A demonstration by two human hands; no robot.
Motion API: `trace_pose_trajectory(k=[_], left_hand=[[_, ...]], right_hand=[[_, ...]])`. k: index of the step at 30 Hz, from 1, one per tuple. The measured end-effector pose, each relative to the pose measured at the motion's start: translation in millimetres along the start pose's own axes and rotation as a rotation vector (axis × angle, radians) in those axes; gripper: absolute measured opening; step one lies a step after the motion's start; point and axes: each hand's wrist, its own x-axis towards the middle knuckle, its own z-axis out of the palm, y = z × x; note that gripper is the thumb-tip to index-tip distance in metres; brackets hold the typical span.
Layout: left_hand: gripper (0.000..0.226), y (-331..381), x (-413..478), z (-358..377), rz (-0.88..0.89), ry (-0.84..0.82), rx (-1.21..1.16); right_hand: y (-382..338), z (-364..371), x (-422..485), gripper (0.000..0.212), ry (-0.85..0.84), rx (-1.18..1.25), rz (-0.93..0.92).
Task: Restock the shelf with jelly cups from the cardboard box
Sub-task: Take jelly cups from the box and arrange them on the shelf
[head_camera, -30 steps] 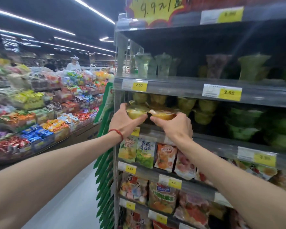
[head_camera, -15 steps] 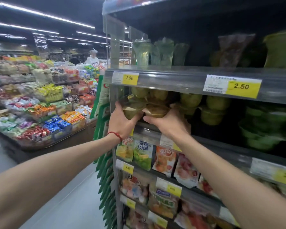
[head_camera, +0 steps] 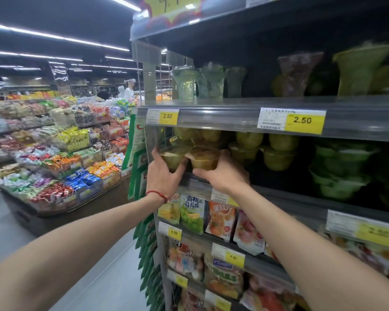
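My left hand (head_camera: 164,176), with a red string at the wrist, grips a yellow jelly cup (head_camera: 173,154) from below. Right beside it my right hand (head_camera: 225,176) grips a second yellow jelly cup (head_camera: 206,159). Both cups sit at the left front of the shelf (head_camera: 301,198) under the 2.50 price rail (head_camera: 234,118), just inside its edge. Behind them stand more stacked yellow-green jelly cups (head_camera: 247,142). The cardboard box is out of view.
Green cups (head_camera: 341,171) fill the same shelf further right. Tall wrapped cups (head_camera: 186,83) stand on the shelf above, snack bags (head_camera: 192,214) hang below. A candy island (head_camera: 61,153) lies left across the aisle, with a person (head_camera: 129,92) far behind it.
Both hands have pushed the two cups from in front of the shelf edge inward under the price rail. My view has shifted closer and a little upward.
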Motion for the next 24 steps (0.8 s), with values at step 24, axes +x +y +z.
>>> trace_pose_trajectory(k=[24], left_hand=[[0.108, 16, 1, -6, -0.259, -0.163, -0.059]], right_hand=[[-3, -1, -5, 0.096, 0.030, -0.076, 0.038]])
